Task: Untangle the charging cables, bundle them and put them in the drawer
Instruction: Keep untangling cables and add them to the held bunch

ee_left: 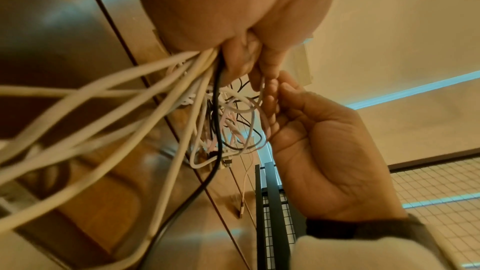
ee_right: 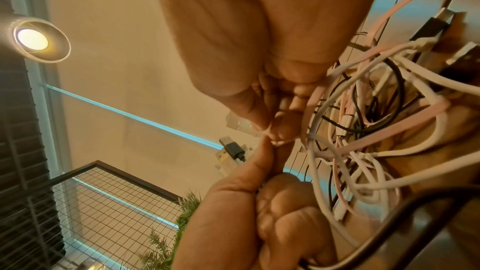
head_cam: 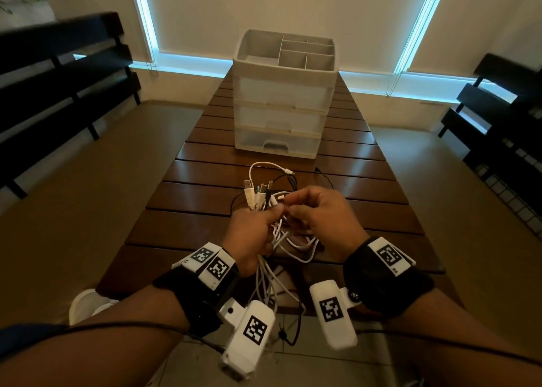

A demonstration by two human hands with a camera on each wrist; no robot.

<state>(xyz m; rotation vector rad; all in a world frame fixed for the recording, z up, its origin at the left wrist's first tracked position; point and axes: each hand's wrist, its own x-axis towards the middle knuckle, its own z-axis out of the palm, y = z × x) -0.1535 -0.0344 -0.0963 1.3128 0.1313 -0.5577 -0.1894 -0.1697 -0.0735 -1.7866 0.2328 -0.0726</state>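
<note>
A tangle of white, pink and black charging cables hangs over the near edge of the slatted wooden table. My left hand grips the bunch in its fist, with several USB plugs sticking up above it. My right hand pinches a thin white cable end right beside the left thumb. In the right wrist view the right hand's fingertips meet the left thumb next to the cables. In the left wrist view the cables fan out below my left hand. The drawer unit has all drawers shut.
The drawer unit stands mid-table beyond the cables, with a divided tray on top. A white cable loop and a thin black cable lie on the table before it. Black benches flank the table at left and right.
</note>
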